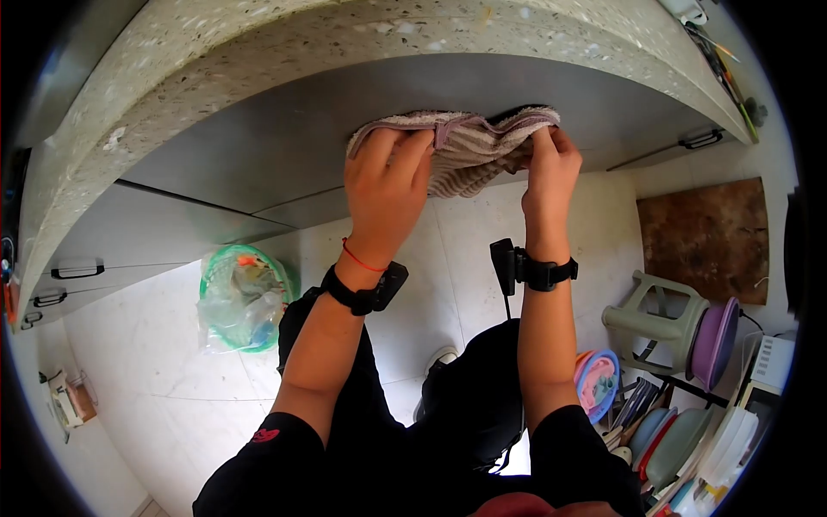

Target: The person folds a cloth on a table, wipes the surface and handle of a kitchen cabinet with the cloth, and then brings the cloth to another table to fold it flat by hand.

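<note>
A striped brownish towel (469,159) with a pale fuzzy side hangs against the grey cabinet front (284,121), just below the stone countertop (345,43). At its left end, my left hand (389,181) has its fingers curled onto the upper edge. Pinched at the right end of the same edge is my right hand (551,172). The cloth sags a little between the two hands, its lower part hanging down. Each wrist wears a black strap with a small device.
On the tiled floor at left stands a green bin (233,336) lined with a clear bag. To the right are a brown board (706,237), a greenish stool (650,314), a purple basin (715,345) and a rack with dishes (680,448). Black handles mark the cabinets.
</note>
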### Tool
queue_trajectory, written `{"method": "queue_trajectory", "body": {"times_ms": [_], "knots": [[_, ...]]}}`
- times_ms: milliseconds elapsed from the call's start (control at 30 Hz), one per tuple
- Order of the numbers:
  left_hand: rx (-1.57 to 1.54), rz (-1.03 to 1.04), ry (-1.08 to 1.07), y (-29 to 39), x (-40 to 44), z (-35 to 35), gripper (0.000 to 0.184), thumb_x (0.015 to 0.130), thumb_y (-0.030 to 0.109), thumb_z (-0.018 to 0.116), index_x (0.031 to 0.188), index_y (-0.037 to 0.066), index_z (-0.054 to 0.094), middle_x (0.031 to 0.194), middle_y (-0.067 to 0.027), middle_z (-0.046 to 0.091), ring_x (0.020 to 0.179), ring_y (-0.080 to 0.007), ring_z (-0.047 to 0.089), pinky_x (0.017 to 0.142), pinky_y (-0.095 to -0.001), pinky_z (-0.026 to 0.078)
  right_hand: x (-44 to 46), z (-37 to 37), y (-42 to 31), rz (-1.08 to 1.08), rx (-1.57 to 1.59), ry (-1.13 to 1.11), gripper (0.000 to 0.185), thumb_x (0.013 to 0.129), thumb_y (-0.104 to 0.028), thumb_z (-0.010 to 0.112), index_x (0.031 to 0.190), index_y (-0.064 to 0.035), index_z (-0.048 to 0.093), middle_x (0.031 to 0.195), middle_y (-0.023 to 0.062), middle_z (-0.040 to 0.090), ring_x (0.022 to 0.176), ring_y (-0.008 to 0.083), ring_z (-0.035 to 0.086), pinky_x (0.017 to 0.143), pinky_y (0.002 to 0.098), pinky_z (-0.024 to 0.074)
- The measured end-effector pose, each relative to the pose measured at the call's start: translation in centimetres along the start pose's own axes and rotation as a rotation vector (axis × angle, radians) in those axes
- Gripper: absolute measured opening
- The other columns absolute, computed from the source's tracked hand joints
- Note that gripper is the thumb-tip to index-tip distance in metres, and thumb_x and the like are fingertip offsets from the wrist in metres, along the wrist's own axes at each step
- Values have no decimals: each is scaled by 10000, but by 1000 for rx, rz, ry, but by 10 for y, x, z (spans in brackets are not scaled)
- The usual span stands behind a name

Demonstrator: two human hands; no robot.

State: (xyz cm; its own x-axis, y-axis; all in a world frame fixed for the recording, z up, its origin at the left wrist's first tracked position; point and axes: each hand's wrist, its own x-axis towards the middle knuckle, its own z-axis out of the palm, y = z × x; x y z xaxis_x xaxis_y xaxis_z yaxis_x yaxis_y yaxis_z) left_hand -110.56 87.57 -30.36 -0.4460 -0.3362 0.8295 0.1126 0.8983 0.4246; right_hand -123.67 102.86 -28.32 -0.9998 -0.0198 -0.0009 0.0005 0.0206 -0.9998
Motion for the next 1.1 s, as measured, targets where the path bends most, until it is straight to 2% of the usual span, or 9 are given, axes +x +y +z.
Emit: {"method": "queue_trajectory", "body": {"times_ms": [67, 167, 367, 467, 567, 767, 867, 967, 1100], "knots": [[14, -7, -1, 2, 0, 1, 240, 773, 14, 776, 1000, 63, 718, 883, -57, 584, 780, -252, 595, 701, -359, 480, 0, 1, -4, 30, 45, -7, 278, 918, -203, 638, 801, 49, 647, 729, -15, 590, 655, 80, 478, 583, 260, 403], [22, -11, -5, 4, 1, 0, 243, 772, 10, 772, 1003, 63, 718, 890, -59, 586, 789, -255, 594, 711, -364, 481, 0, 4, -4, 6, 116, -4, 212, 950, -178, 601, 852, -2, 667, 700, -41, 549, 598, 54, 417, 532, 256, 304], [15, -11, -29, 3, 0, -3, 239, 778, 9, 765, 1005, 67, 717, 912, -65, 600, 815, -273, 601, 732, -375, 488, 17, -18, 23, -12, 234, -161, 200, 966, -140, 572, 850, -7, 665, 735, -30, 584, 620, 68, 461, 551, 259, 335], [22, -20, -26, 2, -1, -3, 241, 779, 8, 764, 1007, 67, 712, 913, -66, 605, 826, -280, 606, 736, -377, 491, 19, -24, 34, 14, 385, -273, 190, 975, -82, 509, 934, 11, 670, 887, 33, 675, 763, 117, 595, 660, 277, 459], [48, -24, -9, 4, 0, 0, 235, 781, 38, 785, 1000, 64, 703, 908, -66, 607, 823, -284, 608, 734, -374, 494, 3, -10, 24, 35, 526, -207, 168, 1000, -49, 512, 941, -2, 661, 937, 37, 697, 824, 109, 617, 752, 275, 498], [71, -39, 28, 10, 4, 5, 241, 766, 116, 815, 968, 101, 684, 860, -44, 583, 783, -260, 603, 673, -377, 484, 8, -14, 46, 46, 581, -242, 234, 991, -25, 453, 1118, 14, 646, 1141, 101, 698, 1065, 205, 650, 971, 351, 505], [87, -45, 8, 11, 4, 5, 220, 768, 100, 806, 946, 100, 676, 848, -46, 580, 773, -261, 602, 667, -372, 484, 7, -6, 48, 7, 625, -197, 225, 1006, -34, 466, 1154, -7, 632, 1171, 91, 688, 1098, 203, 639, 991, 355, 496], [83, -31, 2, 9, 3, 4, 179, 781, 52, 771, 918, 96, 665, 835, -47, 578, 763, -258, 603, 657, -365, 481, 4, 2, 38, 25, 685, -137, 140, 1031, -74, 506, 1058, -29, 635, 1067, 49, 688, 967, 143, 635, 826, 311, 522], [38, 7, 20, 5, 2, 2, 152, 791, 2, 724, 890, 91, 652, 822, -50, 579, 757, -255, 604, 640, -364, 471, 2, 2, 35, 40, 638, -77, 148, 1028, -74, 492, 1064, -38, 632, 1037, 39, 681, 915, 136, 631, 764, 298, 524]]}}
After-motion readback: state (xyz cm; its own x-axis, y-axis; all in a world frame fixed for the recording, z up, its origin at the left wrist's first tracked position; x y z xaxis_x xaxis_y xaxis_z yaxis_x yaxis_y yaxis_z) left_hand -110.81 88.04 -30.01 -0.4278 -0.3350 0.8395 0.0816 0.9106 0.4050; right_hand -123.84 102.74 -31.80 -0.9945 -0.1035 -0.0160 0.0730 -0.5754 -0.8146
